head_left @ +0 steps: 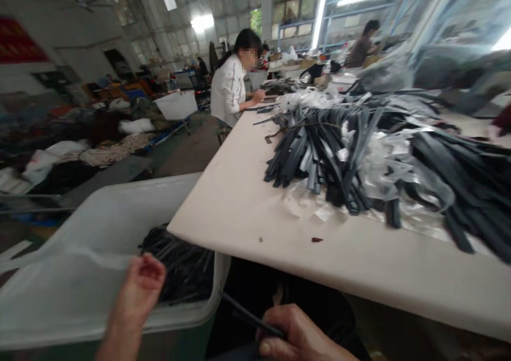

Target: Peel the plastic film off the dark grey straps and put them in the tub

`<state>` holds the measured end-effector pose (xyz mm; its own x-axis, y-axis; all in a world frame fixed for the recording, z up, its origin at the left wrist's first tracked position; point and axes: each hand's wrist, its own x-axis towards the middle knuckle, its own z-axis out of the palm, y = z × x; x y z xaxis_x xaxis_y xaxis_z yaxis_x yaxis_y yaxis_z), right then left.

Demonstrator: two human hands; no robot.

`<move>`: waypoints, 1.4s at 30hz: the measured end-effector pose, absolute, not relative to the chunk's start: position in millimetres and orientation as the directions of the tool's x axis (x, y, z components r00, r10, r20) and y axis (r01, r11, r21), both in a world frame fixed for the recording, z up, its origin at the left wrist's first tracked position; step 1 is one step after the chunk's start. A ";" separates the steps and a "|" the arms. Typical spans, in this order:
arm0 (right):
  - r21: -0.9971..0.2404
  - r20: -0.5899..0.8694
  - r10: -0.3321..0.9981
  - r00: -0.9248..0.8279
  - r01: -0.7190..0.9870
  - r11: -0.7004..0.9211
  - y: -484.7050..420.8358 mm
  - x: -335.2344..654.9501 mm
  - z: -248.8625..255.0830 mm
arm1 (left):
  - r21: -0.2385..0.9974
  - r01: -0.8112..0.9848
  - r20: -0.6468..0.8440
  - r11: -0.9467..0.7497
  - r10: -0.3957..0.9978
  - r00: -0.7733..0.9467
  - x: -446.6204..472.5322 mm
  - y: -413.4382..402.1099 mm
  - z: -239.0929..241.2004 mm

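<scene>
My left hand [144, 280] is over the near side of a white plastic bin [99, 212], its fingers curled inward and slightly blurred. Whatever it may hold cannot be made out; a pale blurred band runs leftward beside it. Dark strips [181, 270] lie in the bin. My right hand [297, 331], below the table's near edge, is closed round a thin black strip [247, 314] that points up and left. On the table [223, 190], a bundle of black and grey strips [315, 148] rests on crumpled clear plastic [383, 164].
More black strips [467, 185] lie at the table's right. Two small bits, one reddish brown [316, 239], sit near the front edge. A person in a white jacket [228, 89] works at the table's far left. Another white bin [176, 104] and piled goods stand behind.
</scene>
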<state>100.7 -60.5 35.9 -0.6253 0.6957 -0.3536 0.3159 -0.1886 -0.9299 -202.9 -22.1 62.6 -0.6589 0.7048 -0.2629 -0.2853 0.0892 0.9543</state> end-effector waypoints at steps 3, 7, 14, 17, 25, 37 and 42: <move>-0.897 -0.365 0.738 -0.567 0.426 -0.116 -55.2 90.4 31.2 | 0.770 -0.628 -0.557 0.113 0.599 -0.575 -185.6 -38.6 19.8; -0.849 -0.236 0.838 -0.492 0.524 0.069 -45.6 80.7 25.9 | 0.529 -0.845 -0.729 0.077 0.552 -0.406 -150.8 -58.4 -3.1; -0.722 -0.085 0.841 -0.534 0.615 0.318 -37.7 68.1 24.5 | 0.417 -0.909 -0.780 0.033 0.526 -0.338 -144.6 -69.3 -4.3; -0.669 -0.012 0.827 -0.562 0.620 0.411 -40.2 71.6 21.3 | 0.415 -0.909 -0.771 0.022 0.539 -0.339 -150.0 -70.4 -8.6; -0.490 0.149 0.733 -0.664 0.594 0.638 -44.9 77.6 9.7 | 0.388 -0.922 -0.745 -0.001 0.588 -0.314 -147.6 -72.8 -10.4; -0.554 0.033 0.719 -0.694 0.586 0.591 -45.2 73.0 5.2 | 0.364 -0.931 -0.752 0.032 0.599 -0.273 -142.7 -76.7 -20.4; -0.640 -0.219 0.775 -0.593 0.687 0.344 -40.5 38.9 6.6 | 0.316 -0.942 -0.770 0.109 0.610 -0.188 -115.1 -87.5 -28.0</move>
